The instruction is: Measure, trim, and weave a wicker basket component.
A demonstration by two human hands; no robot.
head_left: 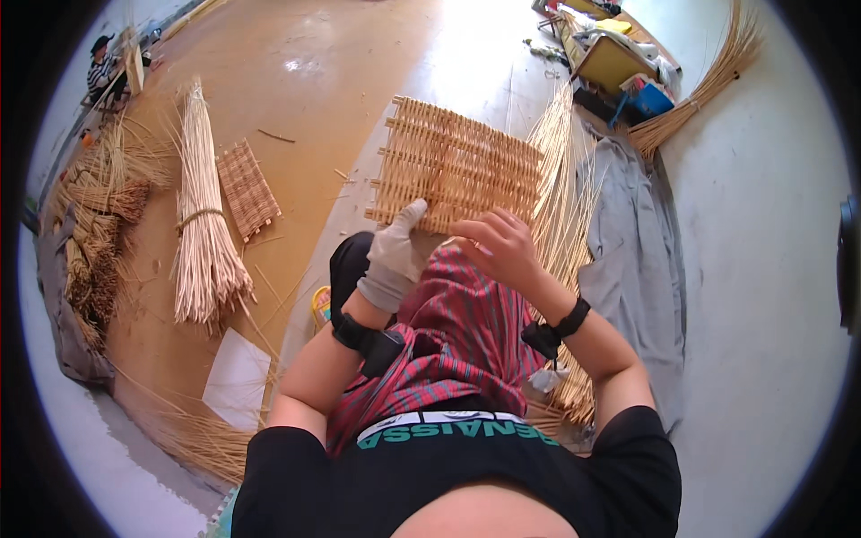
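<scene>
A rectangular woven panel of pale strips (457, 157) is held up above my lap, which is covered by red checked cloth (466, 332). My left hand (399, 251), in a light glove, is closed on the panel's lower left edge, thumb on its face. My bare right hand (493, 242) is at the lower edge, right of the glove, with fingers bent and touching the panel; whatever is between them is too hidden to make out. Black bands with small units sit on both wrists.
A tied straw bundle (197, 251), a smaller woven panel (247, 188), a white sheet (235, 377) and heaped bundles (99, 242) lie left. Long strands (569, 206), grey cloth (632, 287), a cluttered pile (610, 63) and another bundle (695, 103) are right. A seated person (103, 76) is at far left.
</scene>
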